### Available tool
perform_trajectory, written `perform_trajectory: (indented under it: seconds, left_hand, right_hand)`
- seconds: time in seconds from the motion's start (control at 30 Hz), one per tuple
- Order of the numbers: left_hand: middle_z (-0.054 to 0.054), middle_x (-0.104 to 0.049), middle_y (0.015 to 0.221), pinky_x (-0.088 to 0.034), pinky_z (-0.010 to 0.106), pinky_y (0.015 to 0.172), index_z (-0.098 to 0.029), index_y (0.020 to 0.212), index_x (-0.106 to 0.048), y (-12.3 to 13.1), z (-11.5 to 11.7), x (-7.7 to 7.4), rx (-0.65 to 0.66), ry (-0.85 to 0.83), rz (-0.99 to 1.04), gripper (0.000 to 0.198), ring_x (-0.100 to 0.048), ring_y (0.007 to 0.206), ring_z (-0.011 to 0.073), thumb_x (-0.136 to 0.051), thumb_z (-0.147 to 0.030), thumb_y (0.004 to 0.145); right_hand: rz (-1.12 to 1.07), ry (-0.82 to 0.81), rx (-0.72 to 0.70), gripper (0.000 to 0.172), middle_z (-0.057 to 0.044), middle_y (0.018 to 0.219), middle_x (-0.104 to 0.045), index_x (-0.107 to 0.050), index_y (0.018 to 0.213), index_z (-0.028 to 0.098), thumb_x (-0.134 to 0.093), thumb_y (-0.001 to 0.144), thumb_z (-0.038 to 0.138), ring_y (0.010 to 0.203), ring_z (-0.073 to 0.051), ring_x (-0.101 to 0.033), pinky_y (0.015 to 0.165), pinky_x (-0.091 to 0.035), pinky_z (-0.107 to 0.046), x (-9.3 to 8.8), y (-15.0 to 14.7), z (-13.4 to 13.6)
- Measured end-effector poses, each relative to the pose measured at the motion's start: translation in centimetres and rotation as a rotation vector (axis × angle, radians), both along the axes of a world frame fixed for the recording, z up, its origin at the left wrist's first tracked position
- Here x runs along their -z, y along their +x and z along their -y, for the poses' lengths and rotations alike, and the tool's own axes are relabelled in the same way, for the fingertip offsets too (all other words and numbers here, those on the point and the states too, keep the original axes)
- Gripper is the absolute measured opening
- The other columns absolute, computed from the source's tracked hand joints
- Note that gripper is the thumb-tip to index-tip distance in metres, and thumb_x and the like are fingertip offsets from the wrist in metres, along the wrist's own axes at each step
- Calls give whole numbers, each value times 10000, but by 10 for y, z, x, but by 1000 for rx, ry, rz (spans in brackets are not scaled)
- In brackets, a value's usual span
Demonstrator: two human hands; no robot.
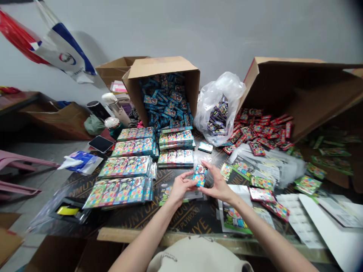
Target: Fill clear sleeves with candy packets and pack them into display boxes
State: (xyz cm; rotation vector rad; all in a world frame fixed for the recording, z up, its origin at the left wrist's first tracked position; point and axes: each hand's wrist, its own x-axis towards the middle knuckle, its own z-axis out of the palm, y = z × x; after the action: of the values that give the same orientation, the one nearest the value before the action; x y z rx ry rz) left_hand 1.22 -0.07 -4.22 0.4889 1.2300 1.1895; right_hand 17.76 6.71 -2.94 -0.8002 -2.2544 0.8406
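1. Small blue patterned carton (pixel 200 175) is held over the dark printed plywood tabletop (pixel 136 212).
2. Left hand (pixel 182 187) pinches its lower left edge.
3. Right hand (pixel 220 186) spans it from the right in a wider grip.
4. Stacked multi-packs (pixel 116 192) lie leftward.

Above the tabletop (pixel 195 221), a small box (pixel 200 174) is sitting between the left hand (pixel 181 187) and the right hand (pixel 219 185). Leftward, packet stacks (pixel 127 166) are lying; behind them, a carton (pixel 163 66) is holding more boxes (pixel 167 102). Right of it, a plastic bag (pixel 204 109) is standing, then a larger carton (pixel 320 90).
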Motion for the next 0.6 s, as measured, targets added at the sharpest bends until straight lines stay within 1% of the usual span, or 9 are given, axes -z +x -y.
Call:
perform_trajectory:
  seconds: [0.1,0.2,0.3,0.37,0.43,0.47,0.5,0.53,0.6]
  left_hand:
    - [15,-657,594,-458,237,576,-88,1125,-517,0,3,1,31,15,14,683,-605,524,125,-789,-265,524]
    - [20,-662,605,-465,252,605,-93,1145,-508,0,6,1,38,10,22,706,-615,555,140,-791,-256,519]
    - [36,-669,645,-470,276,634,-97,1151,-507,4,9,2,41,29,5,686,-614,566,144,-773,-274,544]
    - [45,-667,659,-472,304,664,-100,1165,-503,4,11,1,79,74,-78,672,-614,581,155,-748,-316,578]
    - [83,-677,770,-464,349,739,-124,1193,-494,-1,13,1,172,174,-282,665,-630,701,198,-709,-377,617]
    - [109,-670,884,-439,384,810,-148,1208,-490,-6,14,0,239,249,-442,682,-621,820,232,-705,-402,612]
    - [131,-634,1026,-384,430,894,-178,1221,-483,-12,17,0,316,328,-631,724,-574,964,273,-719,-421,581]
    - [143,-564,1161,-295,482,967,-207,1234,-472,-19,19,0,401,396,-829,789,-486,1097,314,-746,-431,529]
    - [146,-424,1314,-102,565,1021,-246,1267,-425,-33,24,3,566,453,-1161,938,-306,1236,366,-790,-427,422]
  right_hand:
    - [-51,-36,42,795,-98,1256,-432,-254,1333,238,-646,642,264,1145,-254,-422,971,-320,-418,9,-4,6]
    - [-37,-29,5,845,-100,1289,-397,-243,1342,226,-672,616,294,1179,-271,-384,992,-302,-429,11,-4,11]
    - [-63,-23,54,772,-100,1266,-415,-284,1318,216,-646,639,289,1162,-275,-402,977,-329,-433,10,-3,16]
    - [-95,-14,98,717,-91,1230,-443,-320,1290,221,-629,646,276,1123,-271,-439,949,-362,-425,11,0,18]
    - [-114,13,128,701,-86,1212,-459,-341,1271,225,-638,638,284,1101,-273,-457,937,-373,-422,14,5,17]
    - [-121,33,146,698,-86,1209,-463,-343,1268,226,-643,641,296,1095,-273,-462,937,-372,-423,16,8,15]
    - [-122,57,167,696,-87,1208,-467,-341,1268,228,-646,648,314,1092,-273,-466,937,-369,-425,18,12,13]
    - [-121,85,191,694,-90,1206,-471,-338,1270,229,-647,658,337,1086,-275,-470,933,-368,-429,20,15,11]
    - [-90,154,236,691,-101,1194,-486,-334,1273,228,-643,675,385,1069,-281,-479,917,-361,-439,23,21,7]
